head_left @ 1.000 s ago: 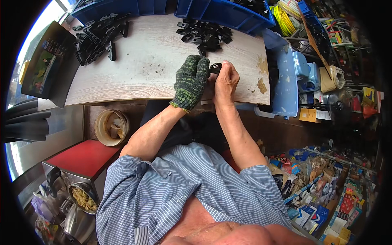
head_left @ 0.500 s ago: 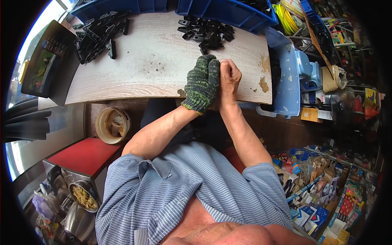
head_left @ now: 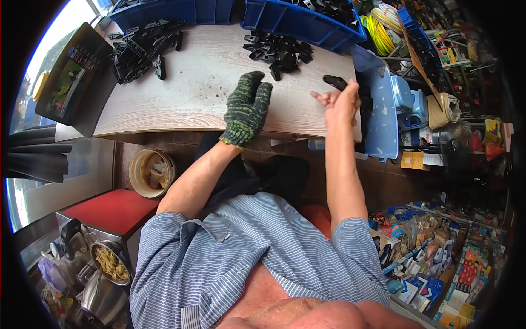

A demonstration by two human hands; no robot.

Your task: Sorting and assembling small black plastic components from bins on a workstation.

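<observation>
Left hand [head_left: 245, 112]: in dark green knit glove, near the front edge of the tabletop [head_left: 192, 71], thumb and fingers parted | Right hand [head_left: 342, 107]: bare, pinches a black piece [head_left: 333, 82] above the tabletop's right end, other fingers extended | Right pile of black pieces [head_left: 278, 52]: lies beyond the left hand, before a blue bin [head_left: 298, 24]

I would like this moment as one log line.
left hand: gloved, open; right hand: bare, black part at fingers; table: two black-part piles

A round cream plastic bucket [head_left: 140, 178] stands near a boxy, red-topped cabinet [head_left: 109, 213]. Bright yellow coiled cable [head_left: 379, 37] sits farther right.
</observation>
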